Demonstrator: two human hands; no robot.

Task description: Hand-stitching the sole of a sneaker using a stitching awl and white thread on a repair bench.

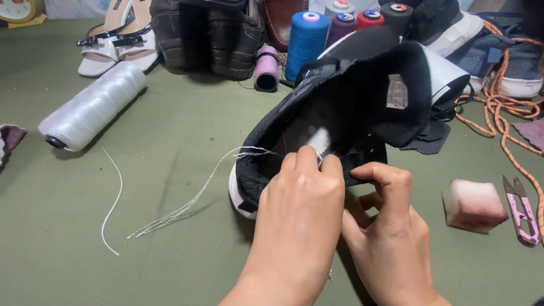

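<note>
Left hand (303, 195) pinches white thread (192, 198) at black shoe (340, 107) opening; right hand (391, 226) grips shoe edge, fingers curled.

Shoe (362, 107) centre of table (170, 141), on its side, opening toward camera. Left hand (300, 198) and right hand (391, 226) at opening, near edge, side by side. Thread strands (192, 198) run left from opening across table. Large thread spool (93, 106) lying far left. Sandals (116, 37) behind spool. Upright thread cones (306, 39) behind shoe; small spool (266, 68) left of them. Sponge block (472, 205) right of hands, snips (521, 211) just beyond. Cord (498, 107) right, behind snips.
</note>
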